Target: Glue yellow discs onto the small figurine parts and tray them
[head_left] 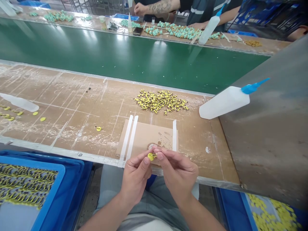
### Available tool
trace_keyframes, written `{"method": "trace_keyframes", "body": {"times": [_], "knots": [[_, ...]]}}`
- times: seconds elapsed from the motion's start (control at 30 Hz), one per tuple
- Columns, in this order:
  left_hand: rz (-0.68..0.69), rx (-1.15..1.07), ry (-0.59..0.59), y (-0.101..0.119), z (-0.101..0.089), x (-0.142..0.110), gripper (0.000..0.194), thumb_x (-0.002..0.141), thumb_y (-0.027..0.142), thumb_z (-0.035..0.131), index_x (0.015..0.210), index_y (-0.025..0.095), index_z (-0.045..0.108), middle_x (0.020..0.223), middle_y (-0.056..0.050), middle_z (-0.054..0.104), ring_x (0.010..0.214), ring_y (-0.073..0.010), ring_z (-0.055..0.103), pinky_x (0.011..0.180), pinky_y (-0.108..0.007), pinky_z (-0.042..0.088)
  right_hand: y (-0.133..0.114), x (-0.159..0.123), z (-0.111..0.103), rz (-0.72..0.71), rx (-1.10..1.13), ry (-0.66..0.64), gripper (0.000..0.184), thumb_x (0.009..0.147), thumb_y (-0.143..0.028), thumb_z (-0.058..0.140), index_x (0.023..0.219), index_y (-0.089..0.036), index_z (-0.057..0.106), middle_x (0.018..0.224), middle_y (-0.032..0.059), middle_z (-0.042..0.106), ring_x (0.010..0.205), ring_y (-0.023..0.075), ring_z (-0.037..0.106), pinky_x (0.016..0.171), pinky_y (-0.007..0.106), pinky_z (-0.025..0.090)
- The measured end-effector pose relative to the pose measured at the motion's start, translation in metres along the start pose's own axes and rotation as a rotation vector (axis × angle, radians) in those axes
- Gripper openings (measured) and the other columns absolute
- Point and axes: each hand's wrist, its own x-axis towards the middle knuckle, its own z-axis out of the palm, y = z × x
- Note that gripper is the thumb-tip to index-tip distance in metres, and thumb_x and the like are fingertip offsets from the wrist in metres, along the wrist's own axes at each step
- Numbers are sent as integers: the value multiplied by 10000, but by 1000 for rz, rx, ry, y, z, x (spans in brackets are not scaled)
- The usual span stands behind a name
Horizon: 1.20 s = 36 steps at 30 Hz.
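- Hand on the left [135,177]: pinched closed on a yellow disc [150,157] at its one o'clock.
- Right hand [181,172]: fingertips drawn together, the disc at its ten o'clock; grip unclear.
- Twelve o'clock, on the counter [199,141]: yellow-and-black pile [160,102].
- Between one and two: white bottle [223,102].
- Nearly nine: blue tray [56,184] bearing rows of yellow-and-black pieces [26,184].
- Nearly four: second blue tray [247,208] with loose yellow pieces [284,211].

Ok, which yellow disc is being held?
The held disc, at the fingertips of the left hand, beside the right hand; other discs lie on the brown worktop.
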Motion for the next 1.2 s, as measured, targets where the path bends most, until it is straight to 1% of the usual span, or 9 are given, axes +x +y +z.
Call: {"method": "trace_keyframes", "body": {"times": [0.17, 0.37, 0.6, 0.7, 0.77, 0.87, 0.93, 1.0, 1.2], "knots": [[-3, -3, 4, -1, 1, 1, 248, 857, 321, 712, 1069, 208, 775, 512, 85, 245, 470, -31, 181, 452, -189, 181, 1, 0, -2, -1, -28, -17, 247, 800, -48, 736, 921, -260, 771, 953, 1, 787, 900, 177, 755, 839, 270, 642], [-13, -2, 24, -1, 2, 1, 264, 838, 330, 731, 1070, 213, 776, 500, 84, 278, 471, -29, 187, 449, -172, 206, -1, 1, -1, -20, -84, -15, 246, 785, -42, 745, 899, -259, 773, 943, 5, 787, 890, 185, 756, 827, 284, 645], [-22, 11, 74, -2, 1, -1, 295, 796, 350, 768, 1052, 204, 783, 475, 72, 404, 446, -37, 266, 471, -190, 367, -1, 0, -4, -80, -120, -51, 267, 777, -21, 740, 912, -250, 763, 972, 22, 782, 901, 212, 753, 838, 340, 641], [-21, 22, 73, -2, 1, -1, 324, 805, 355, 756, 1089, 199, 771, 471, 51, 486, 440, -62, 375, 514, -233, 459, -1, -1, -6, -94, -137, -57, 272, 774, -16, 740, 919, -245, 760, 973, 28, 781, 901, 215, 752, 840, 347, 638], [-18, 42, 70, -2, 1, -1, 335, 811, 366, 748, 1097, 193, 768, 522, 17, 576, 466, -85, 464, 536, -256, 496, -1, -1, -7, -99, -145, -59, 273, 769, -15, 744, 919, -243, 759, 973, 30, 781, 898, 218, 752, 838, 352, 638], [-4, 71, 66, -1, 3, -2, 322, 814, 370, 743, 1088, 202, 772, 719, -50, 710, 534, -108, 565, 559, -269, 529, 0, 0, -8, -106, -146, -62, 278, 765, -16, 747, 922, -245, 758, 973, 29, 781, 895, 218, 752, 832, 353, 640], [20, 90, 70, -1, 4, -3, 304, 816, 364, 741, 1077, 213, 777, 874, -83, 745, 577, -115, 602, 570, -270, 541, 0, 0, -8, -113, -145, -65, 278, 763, -16, 748, 920, -246, 757, 969, 28, 782, 883, 216, 753, 828, 356, 643], [54, 114, 77, -1, 4, -4, 282, 822, 357, 736, 1064, 221, 782, 958, -95, 745, 603, -116, 616, 572, -265, 546, 0, -1, -8, -113, -148, -70, 278, 761, -17, 750, 917, -247, 758, 969, 29, 782, 871, 217, 755, 823, 364, 646], [122, 174, 91, -2, 5, -5, 296, 813, 363, 743, 1071, 223, 781, 894, -91, 723, 650, -144, 630, 573, -279, 561, 1, -3, -6, -115, -146, -35, 273, 761, -32, 757, 918, -255, 757, 962, 29, 784, 859, 220, 756, 796, 372, 659]]}}
